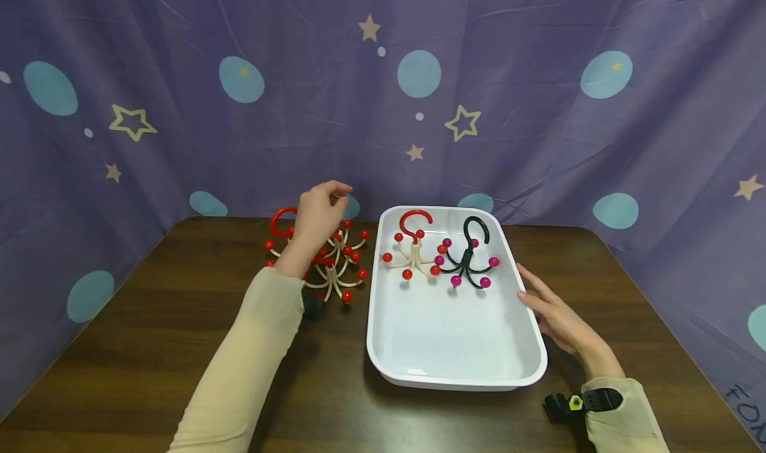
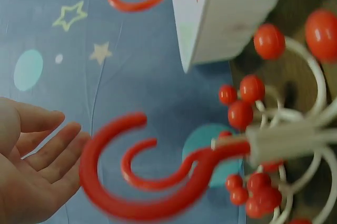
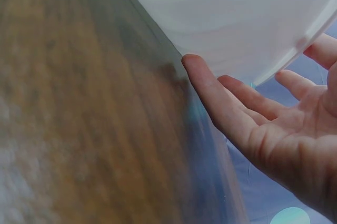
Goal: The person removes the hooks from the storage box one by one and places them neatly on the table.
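Note:
My left hand [image 1: 319, 215] hovers over a cluster of ball-tipped hook hangers, its fingers loosely bent and holding nothing. In the left wrist view, a hanger's red hook [image 2: 100, 192] curves close beside that hand [image 2: 37, 166]. The nearest hanger [image 1: 332, 277] of the cluster has cream arms and red balls; the forearm hides part of the group. My right hand [image 1: 556, 316] touches the right side of a white tray [image 1: 455, 381], fingers mostly straight. Inside the tray stand a cream hanger with a red hook [image 1: 415, 257] and a black hanger with magenta balls [image 1: 467, 260].
A dark wooden table [image 1: 149, 346] lies under everything. Behind it hangs a purple curtain [image 1: 335, 107] with stars and blue ovals. A black strap device [image 1: 601, 400] sits on the right wrist.

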Tool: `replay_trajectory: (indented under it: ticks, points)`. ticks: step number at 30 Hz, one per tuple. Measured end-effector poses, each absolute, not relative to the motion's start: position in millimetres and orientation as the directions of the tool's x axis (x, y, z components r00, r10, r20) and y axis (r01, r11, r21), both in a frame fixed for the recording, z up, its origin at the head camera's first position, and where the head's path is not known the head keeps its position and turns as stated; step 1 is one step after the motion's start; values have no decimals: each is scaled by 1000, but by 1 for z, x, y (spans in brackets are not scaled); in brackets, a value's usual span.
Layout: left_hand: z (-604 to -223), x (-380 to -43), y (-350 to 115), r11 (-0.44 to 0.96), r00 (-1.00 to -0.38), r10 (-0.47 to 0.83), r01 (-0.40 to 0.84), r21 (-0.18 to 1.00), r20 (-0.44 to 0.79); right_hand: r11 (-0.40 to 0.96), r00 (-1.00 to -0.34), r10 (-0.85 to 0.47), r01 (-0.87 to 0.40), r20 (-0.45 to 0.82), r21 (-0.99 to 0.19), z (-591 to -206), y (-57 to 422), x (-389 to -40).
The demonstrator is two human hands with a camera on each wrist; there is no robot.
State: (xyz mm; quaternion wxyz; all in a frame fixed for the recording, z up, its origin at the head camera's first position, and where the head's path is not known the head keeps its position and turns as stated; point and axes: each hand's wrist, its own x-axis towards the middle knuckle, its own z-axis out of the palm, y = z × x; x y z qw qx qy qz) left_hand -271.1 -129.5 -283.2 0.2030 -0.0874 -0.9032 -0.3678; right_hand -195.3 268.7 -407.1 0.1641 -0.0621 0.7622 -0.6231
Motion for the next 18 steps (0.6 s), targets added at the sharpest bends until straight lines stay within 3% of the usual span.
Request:
replay_trajectory:
  ticks: [18]
  points:
    - [-299, -283, -68, 698, -928, 161, 348, 625, 337, 212, -938, -298, 118, -179, -970, -406, 269, -195]
